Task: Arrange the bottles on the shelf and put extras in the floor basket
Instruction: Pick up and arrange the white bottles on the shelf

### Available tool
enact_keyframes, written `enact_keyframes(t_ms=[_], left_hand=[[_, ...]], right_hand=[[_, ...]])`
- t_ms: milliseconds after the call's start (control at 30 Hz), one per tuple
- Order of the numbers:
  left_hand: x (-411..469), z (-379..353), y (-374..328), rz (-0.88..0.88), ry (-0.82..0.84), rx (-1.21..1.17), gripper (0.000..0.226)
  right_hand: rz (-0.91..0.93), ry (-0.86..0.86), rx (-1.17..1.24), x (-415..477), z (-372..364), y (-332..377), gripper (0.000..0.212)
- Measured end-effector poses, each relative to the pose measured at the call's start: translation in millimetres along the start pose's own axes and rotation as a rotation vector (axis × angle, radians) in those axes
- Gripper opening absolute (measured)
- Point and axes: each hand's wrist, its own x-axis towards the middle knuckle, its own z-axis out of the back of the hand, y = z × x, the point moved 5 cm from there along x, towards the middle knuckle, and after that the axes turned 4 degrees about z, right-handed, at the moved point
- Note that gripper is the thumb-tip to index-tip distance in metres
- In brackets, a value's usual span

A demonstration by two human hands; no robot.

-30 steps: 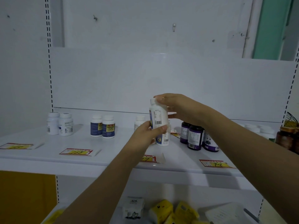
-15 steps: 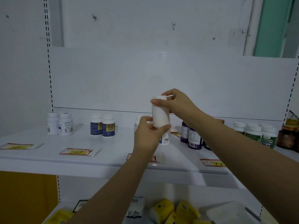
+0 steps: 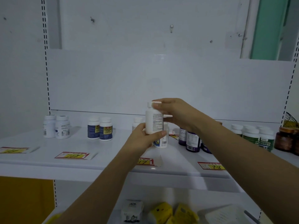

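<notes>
The white bottle [image 3: 153, 120] was held upright above the shelf [image 3: 113, 165], near its middle and clear of its surface. The left hand [image 3: 142, 139] grasped the bottle's lower part, thumb laid across the front near the base. The right hand [image 3: 176, 113] grasped the top, its fingers curled over the cap. The bottle's printed label faced the camera.

Directly behind the held bottle, a second white bottle [image 3: 161, 142] with a barcode stood on the shelf, partly hidden by the left hand. To the left stood 2 blue-labelled bottles [image 3: 100, 129] touching side by side, and further left 2 white bottles [image 3: 55, 126], also side by side. To the right, under the right forearm, stood a group of purple bottles [image 3: 192, 141]; the count could not be told. Beyond them stood a cluster of green-labelled bottles [image 3: 252, 136] and, at the far right edge, a brown jar [image 3: 284, 139].

Red and yellow price tags [image 3: 72, 155] lay flat along the front of the shelf. On the lower shelf, yellow packets [image 3: 161, 210] lay beside a small white box [image 3: 131, 210].
</notes>
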Motion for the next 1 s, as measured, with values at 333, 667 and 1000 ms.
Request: enact_keyframes(t_ms=[333, 667, 1000], left_hand=[[-1.0, -3.9, -8.9, 0.008, 0.111, -0.132, 0.043], [-7.5, 3.4, -4.5, 0.056, 0.161, -0.296, 0.036], [-7.9, 10.5, -11.0, -0.067, -0.053, 0.090, 0.044]], right_hand=[[-0.028, 0.129, 0.121, 0.3, -6.7, 8.7, 0.043], [-0.058, 0.132, 0.205, -1.4, -5.2, 6.3, 0.024], [0.026, -0.070, 0.140, 1.9, -11.4, 7.4, 0.031]])
